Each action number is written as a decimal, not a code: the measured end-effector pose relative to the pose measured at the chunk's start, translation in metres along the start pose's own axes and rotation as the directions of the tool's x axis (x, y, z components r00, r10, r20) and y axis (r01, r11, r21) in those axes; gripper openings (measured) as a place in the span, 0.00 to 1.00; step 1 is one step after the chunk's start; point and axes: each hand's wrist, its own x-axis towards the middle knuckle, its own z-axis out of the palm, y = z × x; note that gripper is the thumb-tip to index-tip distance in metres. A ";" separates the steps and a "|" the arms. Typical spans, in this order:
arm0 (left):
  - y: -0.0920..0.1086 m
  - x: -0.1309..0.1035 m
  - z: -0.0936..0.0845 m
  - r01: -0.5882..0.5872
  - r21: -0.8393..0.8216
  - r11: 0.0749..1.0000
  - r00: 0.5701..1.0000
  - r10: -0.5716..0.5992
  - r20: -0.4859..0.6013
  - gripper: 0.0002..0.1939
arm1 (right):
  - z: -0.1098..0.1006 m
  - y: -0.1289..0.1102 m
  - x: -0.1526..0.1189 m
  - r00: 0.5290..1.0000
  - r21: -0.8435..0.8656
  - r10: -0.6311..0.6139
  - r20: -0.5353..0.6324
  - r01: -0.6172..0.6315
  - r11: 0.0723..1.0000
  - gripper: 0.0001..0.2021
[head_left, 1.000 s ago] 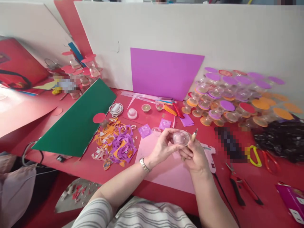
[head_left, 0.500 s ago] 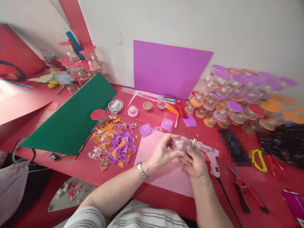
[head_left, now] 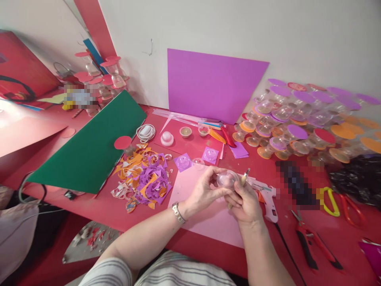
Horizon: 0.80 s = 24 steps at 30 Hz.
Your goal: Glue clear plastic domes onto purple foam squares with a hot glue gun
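Both hands hold a clear plastic dome above a pink sheet. My left hand grips the dome's left side, its thumb along the near edge. On the other side, the fingers of my right hand press against the dome. A pale-handled tool with a metal tip pokes up out of that same hand; its exact kind is unclear. Beyond the hands, clear domes are fixed on two purple card squares. A clear round piece lies between them.
Paper scraps are heaped on the left, near a leaning green board. To the right lie a glue gun with its cord, and red-handled pruners. Hourglass shapes with coloured discs crowd the back right. A box cutter lies behind.
The view has shifted slightly. Both hands keep the same hold on the dome, and the tool stays in my right hand.
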 end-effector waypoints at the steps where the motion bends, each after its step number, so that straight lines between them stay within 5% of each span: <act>1: 0.001 0.000 0.000 0.007 -0.002 1.000 1.000 -0.007 0.000 0.33 | 0.000 0.001 0.000 1.000 0.004 0.000 0.000 0.000 1.000 0.12; 24: 0.006 0.001 0.001 0.029 -0.072 0.997 1.000 -0.029 -0.004 0.31 | -0.001 0.005 0.000 1.000 0.006 -0.004 0.000 0.004 1.000 0.11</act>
